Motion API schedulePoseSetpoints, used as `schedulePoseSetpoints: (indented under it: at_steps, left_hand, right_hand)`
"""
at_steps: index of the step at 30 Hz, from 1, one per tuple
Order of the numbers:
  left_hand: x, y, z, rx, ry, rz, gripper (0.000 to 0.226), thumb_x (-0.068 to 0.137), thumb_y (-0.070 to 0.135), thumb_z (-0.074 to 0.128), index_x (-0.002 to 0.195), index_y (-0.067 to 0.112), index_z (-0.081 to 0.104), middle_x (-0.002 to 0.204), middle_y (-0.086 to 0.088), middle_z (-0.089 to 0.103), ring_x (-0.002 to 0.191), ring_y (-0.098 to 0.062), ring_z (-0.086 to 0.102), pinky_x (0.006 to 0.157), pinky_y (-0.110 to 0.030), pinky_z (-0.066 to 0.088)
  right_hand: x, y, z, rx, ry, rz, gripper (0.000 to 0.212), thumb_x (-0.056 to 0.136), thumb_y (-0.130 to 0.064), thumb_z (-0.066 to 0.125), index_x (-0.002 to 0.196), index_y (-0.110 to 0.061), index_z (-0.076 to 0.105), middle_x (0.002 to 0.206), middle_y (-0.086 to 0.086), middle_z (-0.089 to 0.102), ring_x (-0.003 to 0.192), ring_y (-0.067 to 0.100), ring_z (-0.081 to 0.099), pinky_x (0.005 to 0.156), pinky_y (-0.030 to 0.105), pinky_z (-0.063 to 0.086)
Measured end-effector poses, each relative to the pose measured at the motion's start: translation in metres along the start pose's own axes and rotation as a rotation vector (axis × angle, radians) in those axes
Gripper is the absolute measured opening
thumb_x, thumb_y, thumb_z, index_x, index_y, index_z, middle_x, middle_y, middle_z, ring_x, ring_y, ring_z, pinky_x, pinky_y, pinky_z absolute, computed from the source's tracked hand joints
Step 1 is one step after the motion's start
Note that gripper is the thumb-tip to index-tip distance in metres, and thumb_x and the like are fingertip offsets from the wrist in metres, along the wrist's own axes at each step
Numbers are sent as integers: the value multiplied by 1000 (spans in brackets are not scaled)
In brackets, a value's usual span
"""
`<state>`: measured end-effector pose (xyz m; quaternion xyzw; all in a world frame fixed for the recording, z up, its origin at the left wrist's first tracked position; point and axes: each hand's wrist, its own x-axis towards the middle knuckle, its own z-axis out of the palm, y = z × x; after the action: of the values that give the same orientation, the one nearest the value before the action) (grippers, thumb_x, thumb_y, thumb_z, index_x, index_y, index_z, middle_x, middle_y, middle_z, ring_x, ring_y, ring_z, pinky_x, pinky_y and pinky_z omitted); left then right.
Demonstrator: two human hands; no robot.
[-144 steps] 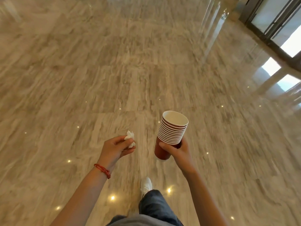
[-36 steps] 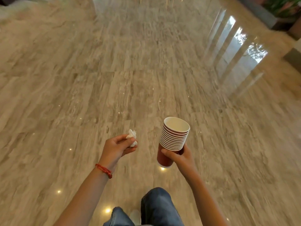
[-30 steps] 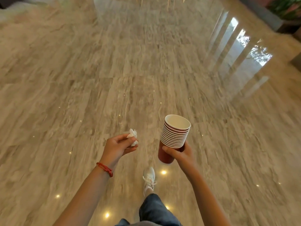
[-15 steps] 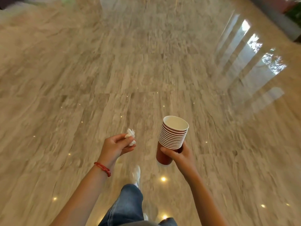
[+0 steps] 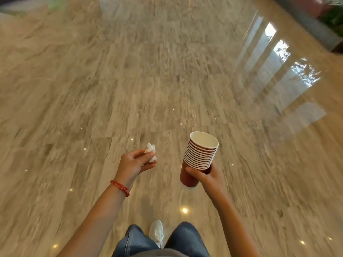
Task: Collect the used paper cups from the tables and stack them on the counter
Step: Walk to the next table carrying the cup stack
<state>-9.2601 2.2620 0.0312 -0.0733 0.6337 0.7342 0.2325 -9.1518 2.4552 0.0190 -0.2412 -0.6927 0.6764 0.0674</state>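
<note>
Fingers (image 5: 194, 173) gripping cup stack (image 5: 199, 157), rims tilted up-right

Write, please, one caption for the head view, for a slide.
Walking over a marble floor, the right hand holds a cup stack and the left hand a crumpled tissue.

The stack of cups (image 5: 199, 156) sits in the right hand (image 5: 206, 176), tilted slightly left. Just left of it, apart, the left hand (image 5: 133, 164) pinches what looks like a crumpled tissue (image 5: 151, 152). Below both, a shoe (image 5: 156, 232) rests on the floor (image 5: 130, 80).
</note>
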Motion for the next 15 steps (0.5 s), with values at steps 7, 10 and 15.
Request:
schedulePoseSetpoints:
  at_steps: [7, 10, 15]
  left_hand:
    - [137, 34, 40, 27, -36, -45, 13, 81, 10, 67, 92, 4, 70, 79, -10, 73, 74, -17, 71, 62, -20, 56]
    - [205, 52, 59, 28, -40, -46, 12, 80, 10, 67, 90, 4, 70, 76, -9, 73, 72, -17, 71, 60, -20, 55]
    - [314, 101, 98, 26, -9, -29, 9, 80, 9, 67, 88, 5, 70, 72, -6, 73, 71, -16, 71, 61, -20, 56]
  right_hand:
    - [146, -17, -3, 1, 42, 31, 43, 70, -11, 79, 103, -29, 58, 96, -8, 69, 86, -3, 66, 63, 10, 50]
    - [224, -29, -6, -3, 28, 13, 43, 69, -14, 80, 104, -29, 59, 94, -11, 72, 89, -1, 66, 65, 10, 50]
    - [350, -67, -12, 9, 8, -13, 44, 71, -9, 79, 104, -29, 58, 91, -22, 70, 86, -6, 65, 63, 7, 48]
